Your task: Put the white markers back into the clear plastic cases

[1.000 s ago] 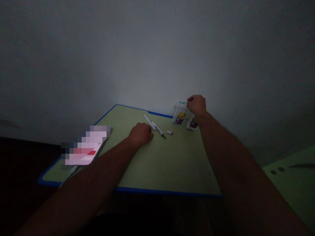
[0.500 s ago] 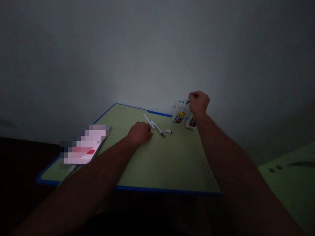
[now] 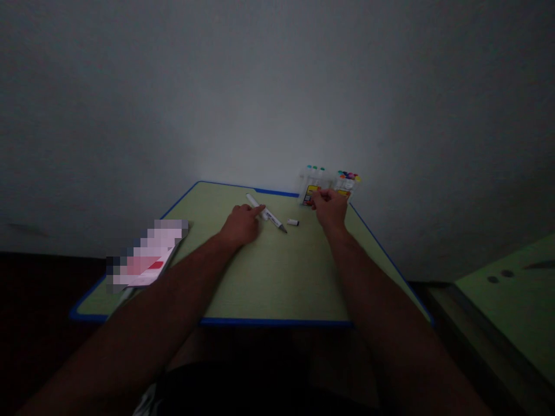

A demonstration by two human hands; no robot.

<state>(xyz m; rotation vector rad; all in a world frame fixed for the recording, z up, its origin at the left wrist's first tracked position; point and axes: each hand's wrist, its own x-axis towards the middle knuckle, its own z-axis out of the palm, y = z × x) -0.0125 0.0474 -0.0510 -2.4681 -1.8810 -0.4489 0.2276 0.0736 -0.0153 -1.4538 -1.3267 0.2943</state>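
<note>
My left hand (image 3: 241, 224) rests on the table with its index finger stretched out to the markers and the other fingers curled; it grips nothing. The fingertip touches or lies just over the upper end of a white marker (image 3: 274, 219) with its dark tip bare. Beside that lies another white marker (image 3: 252, 200), partly hidden by the finger. A small white cap (image 3: 293, 222) with a dark end lies to their right. My right hand (image 3: 331, 209) is in front of two clear marker cases, the left case (image 3: 311, 189) and the right case (image 3: 349, 186). Its fingers are pinched together; whatever they hold is hidden.
The pale table (image 3: 269, 277) has a raised blue edge and stands against a grey wall (image 3: 277, 104). A phone or tablet (image 3: 167, 248), partly pixelated, is propped on the left side. A green panel (image 3: 515, 300) with dark round spots stands at the right.
My right hand has come down and left from above the right case, uncovering its coloured marker ends. My left index finger has stretched out to the markers. The view has shifted slightly.
</note>
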